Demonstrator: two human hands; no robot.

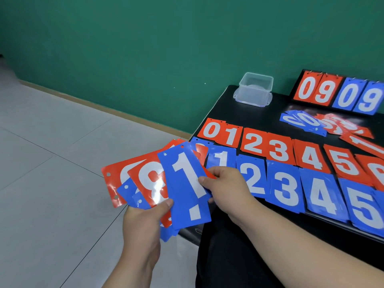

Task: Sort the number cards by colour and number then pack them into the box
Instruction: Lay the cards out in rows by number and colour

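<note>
My left hand [143,223] holds a fan of red and blue number cards [133,183] out over the floor, left of the table. On top of the fan lies a blue "1" card [187,188], and my right hand [226,186] pinches its right edge. On the black table [224,104] a row of red cards [278,150] runs 0 to 6, with a row of blue cards [286,190] from 0 to 5 below it. A clear plastic box [254,89] stands open at the table's far left corner.
A scoreboard stand [340,93] showing 09 in red and 09 in blue stands at the back right. Loose piles of blue cards [301,121] and red cards [340,124] lie in front of it. A green wall and a grey tiled floor [52,163] lie left.
</note>
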